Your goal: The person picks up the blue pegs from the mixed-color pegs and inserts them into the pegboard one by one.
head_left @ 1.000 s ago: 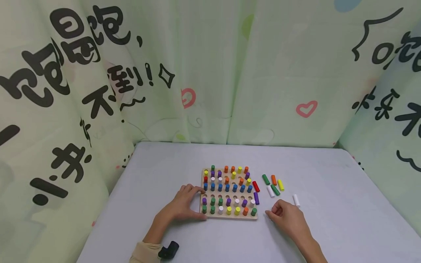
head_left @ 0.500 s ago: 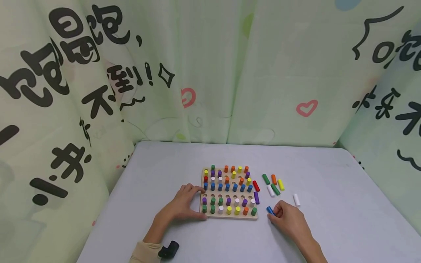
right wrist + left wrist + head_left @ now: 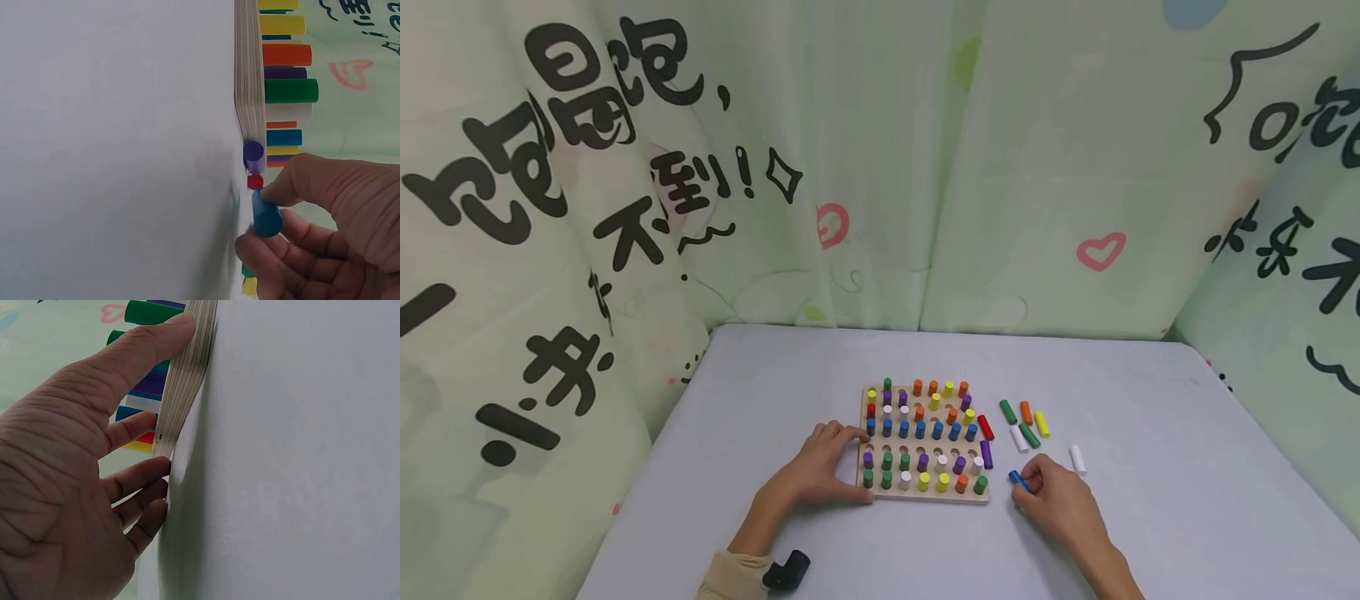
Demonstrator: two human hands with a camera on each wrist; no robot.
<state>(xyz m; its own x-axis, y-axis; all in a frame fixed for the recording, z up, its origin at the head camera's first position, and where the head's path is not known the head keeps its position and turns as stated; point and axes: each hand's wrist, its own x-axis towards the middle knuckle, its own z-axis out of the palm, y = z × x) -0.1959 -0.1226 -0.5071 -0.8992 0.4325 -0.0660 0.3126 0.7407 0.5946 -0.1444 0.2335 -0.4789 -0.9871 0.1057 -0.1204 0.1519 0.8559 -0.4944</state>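
A wooden peg board (image 3: 925, 493) holds rows of coloured cylindrical pegs, with some holes bare. My left hand (image 3: 820, 467) rests at its left side. The thumb touches the edge by the near corner and the index finger touches further back; the other fingers extend loosely in the left wrist view. To the right of the board, my right hand (image 3: 1063, 498) pinches a blue peg (image 3: 267, 215) between thumb and fingers, just over the table. The peg is tilted, one end pointing toward the board. A purple peg (image 3: 987, 455) and a red peg (image 3: 986, 427) lie along the board's right edge.
Loose pegs lie right of the board: green (image 3: 1007, 412), orange (image 3: 1026, 412), yellow (image 3: 1042, 424), and white (image 3: 1018, 438) among them. Another white peg (image 3: 1077, 460) lies behind my right hand. A printed curtain (image 3: 880, 167) surrounds the table (image 3: 1187, 467).
The blue peg has come into sight between my right fingertips; a second ago it was not visible there. My left hand stays at the board's edge, and the head view has shifted slightly.
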